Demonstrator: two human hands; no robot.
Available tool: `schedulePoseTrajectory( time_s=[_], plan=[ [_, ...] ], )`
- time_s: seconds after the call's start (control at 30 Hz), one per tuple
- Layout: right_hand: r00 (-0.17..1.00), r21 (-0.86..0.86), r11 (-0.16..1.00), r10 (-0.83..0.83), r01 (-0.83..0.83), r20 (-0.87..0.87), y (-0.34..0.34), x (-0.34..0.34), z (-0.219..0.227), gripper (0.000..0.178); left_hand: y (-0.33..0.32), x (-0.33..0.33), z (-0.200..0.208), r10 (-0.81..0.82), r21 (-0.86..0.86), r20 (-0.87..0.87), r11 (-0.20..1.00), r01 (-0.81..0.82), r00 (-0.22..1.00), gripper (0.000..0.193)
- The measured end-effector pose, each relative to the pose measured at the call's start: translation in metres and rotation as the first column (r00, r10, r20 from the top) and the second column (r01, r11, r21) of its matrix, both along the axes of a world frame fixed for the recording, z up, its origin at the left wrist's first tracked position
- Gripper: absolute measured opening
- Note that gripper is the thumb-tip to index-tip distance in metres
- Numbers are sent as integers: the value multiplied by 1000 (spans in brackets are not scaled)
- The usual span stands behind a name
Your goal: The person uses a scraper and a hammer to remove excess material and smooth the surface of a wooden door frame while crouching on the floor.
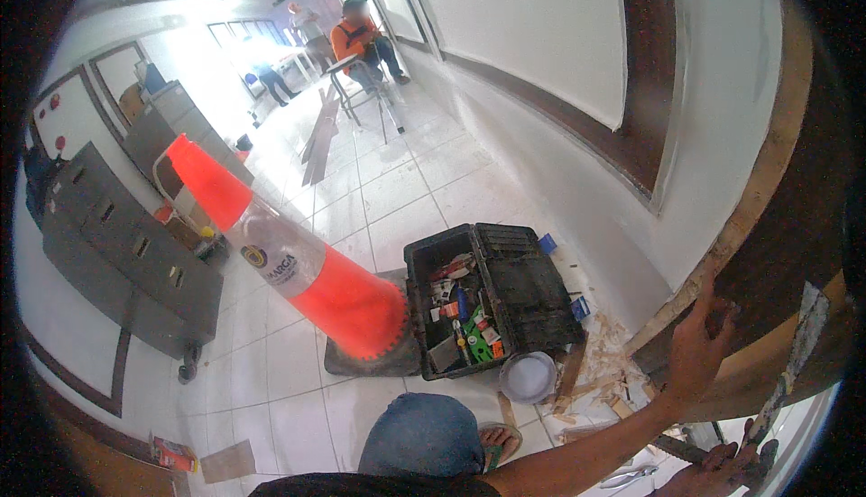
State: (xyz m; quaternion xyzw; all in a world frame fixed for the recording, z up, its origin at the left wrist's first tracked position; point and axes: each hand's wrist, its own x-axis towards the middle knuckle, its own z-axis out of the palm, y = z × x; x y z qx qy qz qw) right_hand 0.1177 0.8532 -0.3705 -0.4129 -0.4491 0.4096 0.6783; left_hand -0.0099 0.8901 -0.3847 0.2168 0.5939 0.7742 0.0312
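One orange cone (pixel 298 271), one open toolbox (pixel 528 289), two hands at the right.
The cone stands just beside the toolbox, wood scraps (pixel 622 389) to its right; the left hand (pixel 696 344), half open, reaches up at the wooden edge (pixel 749 217); the right hand (pixel 722 470), low, curls around a white-smeared blade (pixel 810 321) slanting upward.

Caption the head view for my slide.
Left hand at the wooden edge, right hand holding a long tool, open black toolbox nearby.
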Motion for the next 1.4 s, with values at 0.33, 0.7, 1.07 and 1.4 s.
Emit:
schedulePoseTrajectory(
  time_s=[0.33,0.7,1.07,1.4],
  plan=[
    [1000,132,991,-9,7,14,2,-5,-3,39,-5,-2,1,123,-150,-216,976,-157,969,70],
    [999,71,997,35,-35,3,-3,-13,-3,24,-10,-13,-8,78,-162,-264,979,-124,961,58],
    [996,-6,997,-77,77,-34,-5,-28,5,42,-8,-19,-20,74,-254,-433,946,-201,898,69],
    [996,11,998,-69,69,56,-25,-34,3,44,-29,-24,-17,72,-198,-364,968,-153,929,66]
  ],
)
